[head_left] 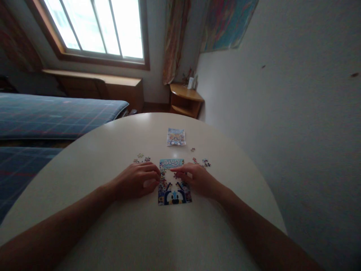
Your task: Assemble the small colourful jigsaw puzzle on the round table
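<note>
A partly assembled jigsaw puzzle with a blue cartoon dog lies flat on the table, with an open gap in its middle. My left hand rests at the puzzle's left edge, fingers loosely bent and a space between thumb and fingers, holding nothing visible. Over the right side of the puzzle is my right hand. Its index finger reaches to the top of the gap, the thumb is close below, and the other fingers are curled. Whatever lies between those fingertips is too small to make out. Loose puzzle pieces are scattered beyond both hands.
A small picture sheet with a similar design lies farther back on the round white table. A bed stands to the left, a wooden corner shelf behind the table, and a wall on the right.
</note>
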Motion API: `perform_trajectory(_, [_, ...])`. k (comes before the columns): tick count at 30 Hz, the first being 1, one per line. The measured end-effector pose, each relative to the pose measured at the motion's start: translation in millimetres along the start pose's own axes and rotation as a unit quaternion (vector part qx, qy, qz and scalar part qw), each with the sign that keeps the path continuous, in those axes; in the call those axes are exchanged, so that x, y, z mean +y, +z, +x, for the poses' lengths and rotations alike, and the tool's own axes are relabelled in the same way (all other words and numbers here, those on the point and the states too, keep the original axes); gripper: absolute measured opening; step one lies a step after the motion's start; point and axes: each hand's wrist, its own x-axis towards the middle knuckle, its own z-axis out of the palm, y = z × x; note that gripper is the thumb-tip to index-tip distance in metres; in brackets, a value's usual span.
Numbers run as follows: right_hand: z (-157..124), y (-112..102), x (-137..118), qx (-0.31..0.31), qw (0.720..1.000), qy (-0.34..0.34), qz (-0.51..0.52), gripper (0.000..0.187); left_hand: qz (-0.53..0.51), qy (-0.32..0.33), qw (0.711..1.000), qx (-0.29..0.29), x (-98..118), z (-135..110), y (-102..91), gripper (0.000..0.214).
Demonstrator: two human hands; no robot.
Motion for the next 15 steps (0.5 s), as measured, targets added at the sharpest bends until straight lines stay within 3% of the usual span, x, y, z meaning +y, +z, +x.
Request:
perform_trajectory(6, [5.6, 15.8, 0.4, 0.036, 0.999, 0.002, -0.036, 0.01, 0.01, 0.002, 1.0, 0.005, 1.6, 1.5, -0.2, 0.013])
perform_trajectory(15, [10.1, 24.6, -5.8, 0.052, 0.997, -0.008, -0.051, 0.015, 0.018, 0.0, 1.0, 0.0, 0.0, 1.2, 1.5, 0.012])
